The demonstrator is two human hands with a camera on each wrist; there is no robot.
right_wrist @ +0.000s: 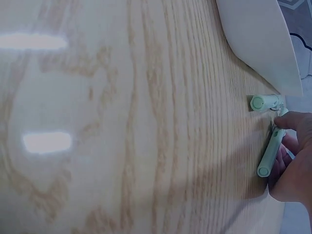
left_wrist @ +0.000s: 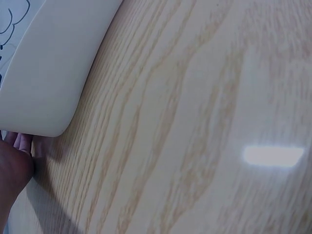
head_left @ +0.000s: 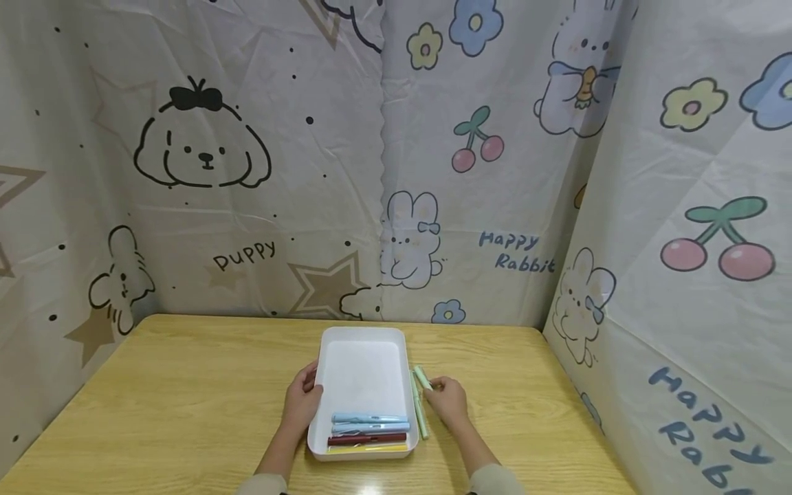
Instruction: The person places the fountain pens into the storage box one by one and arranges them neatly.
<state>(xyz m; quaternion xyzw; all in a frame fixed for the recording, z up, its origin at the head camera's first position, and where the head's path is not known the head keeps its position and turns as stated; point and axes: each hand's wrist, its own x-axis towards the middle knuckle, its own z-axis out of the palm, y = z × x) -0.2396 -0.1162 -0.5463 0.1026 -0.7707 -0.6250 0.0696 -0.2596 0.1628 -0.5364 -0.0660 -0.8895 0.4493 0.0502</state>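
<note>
A shallow white tray (head_left: 361, 364) lies lengthwise on the table. My left hand (head_left: 302, 399) grips its left side, the thumb at the rim; in the left wrist view the fingers (left_wrist: 24, 142) show at the tray's corner. Between thumb and fingers my right hand (head_left: 448, 401) pinches a light green pen (head_left: 422, 376) just right of the tray. A second light green pen (head_left: 420, 412) lies along the tray's right wall. The right wrist view shows the pinched pen (right_wrist: 271, 153) slanting away from the other pen (right_wrist: 264, 102), which is nearer the tray.
Inside the tray's near end lie light blue pens (head_left: 370, 427), a dark red pen (head_left: 367, 438) and a yellow pen (head_left: 368, 449), side by side. The wood-grain table (head_left: 216, 399) is bounded by printed cloth curtains (head_left: 297, 206) at the back and sides.
</note>
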